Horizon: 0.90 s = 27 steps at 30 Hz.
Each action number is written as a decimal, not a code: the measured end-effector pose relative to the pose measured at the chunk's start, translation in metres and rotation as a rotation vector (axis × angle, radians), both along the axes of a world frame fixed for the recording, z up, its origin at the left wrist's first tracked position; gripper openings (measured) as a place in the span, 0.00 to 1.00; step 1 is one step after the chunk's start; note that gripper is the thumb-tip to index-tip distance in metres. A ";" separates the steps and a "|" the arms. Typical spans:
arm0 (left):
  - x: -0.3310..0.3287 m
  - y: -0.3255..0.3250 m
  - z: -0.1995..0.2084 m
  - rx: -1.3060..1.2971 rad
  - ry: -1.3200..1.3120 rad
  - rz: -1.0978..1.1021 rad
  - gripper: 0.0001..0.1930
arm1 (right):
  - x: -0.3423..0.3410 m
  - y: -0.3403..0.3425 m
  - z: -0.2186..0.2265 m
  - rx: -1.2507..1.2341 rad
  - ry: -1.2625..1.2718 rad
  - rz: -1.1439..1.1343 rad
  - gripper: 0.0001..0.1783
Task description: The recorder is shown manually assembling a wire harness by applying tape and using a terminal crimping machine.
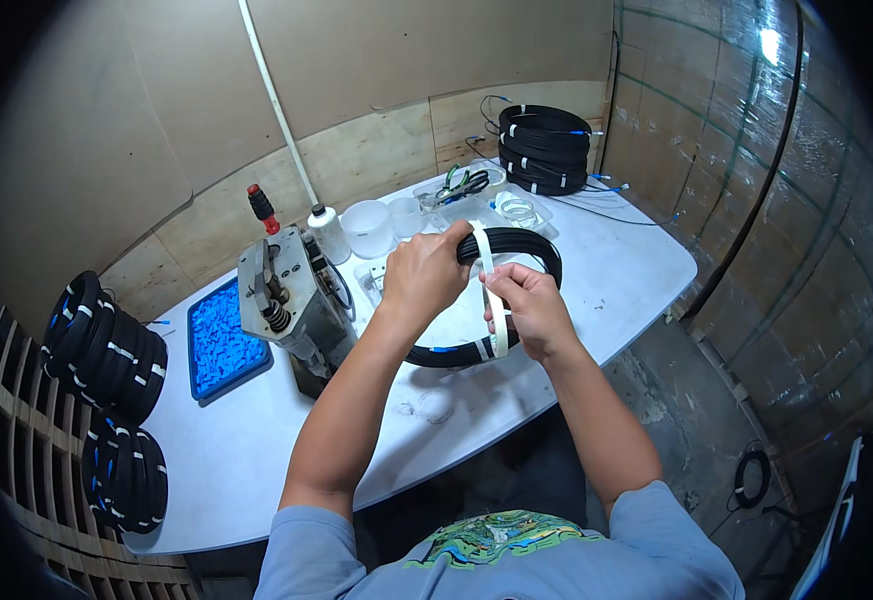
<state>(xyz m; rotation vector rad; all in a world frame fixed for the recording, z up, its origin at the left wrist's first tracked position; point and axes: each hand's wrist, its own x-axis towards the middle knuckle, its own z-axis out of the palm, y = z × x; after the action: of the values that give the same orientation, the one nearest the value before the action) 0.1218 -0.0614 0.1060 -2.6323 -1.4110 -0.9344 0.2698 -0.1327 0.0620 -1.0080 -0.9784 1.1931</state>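
A coil of black cable (525, 241) is held up over the near part of the white table (602, 265). My left hand (422, 275) is closed around the coil's upper left side. A white strip (494, 298), which looks like tape, runs across the ring from its top edge to its bottom edge. My right hand (535, 312) pinches this strip inside the ring, fingers closed. Whether the strip's ends are fastened I cannot tell. A small blue piece (442, 349) shows on the coil's lower edge.
Left of the coil stands a metal bench machine (302, 300), beside a blue tray (237, 386) of small blue parts. Behind are a white bottle (328, 237), plastic tubs (368, 228) and a tape roll (519, 210). Cable coils stack at back right (544, 150) and far left (112, 350).
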 end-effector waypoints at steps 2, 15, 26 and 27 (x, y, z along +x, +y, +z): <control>0.000 -0.001 0.002 -0.009 0.018 0.017 0.15 | -0.003 0.003 0.004 -0.019 -0.056 -0.032 0.11; -0.005 0.003 0.003 -0.054 0.007 0.029 0.19 | -0.012 0.023 0.005 0.320 -0.714 -0.419 0.16; -0.006 0.010 0.007 -0.115 -0.029 -0.006 0.18 | 0.008 0.029 -0.050 0.212 -0.738 -0.304 0.12; -0.010 0.009 0.008 -0.116 -0.026 -0.006 0.18 | 0.011 0.027 -0.048 0.252 -0.673 -0.283 0.13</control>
<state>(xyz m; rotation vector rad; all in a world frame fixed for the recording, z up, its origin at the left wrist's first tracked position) 0.1119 -0.0526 0.1135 -2.7173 -1.5077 -0.9178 0.2807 -0.1060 0.0135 -1.3199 -1.4073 0.4726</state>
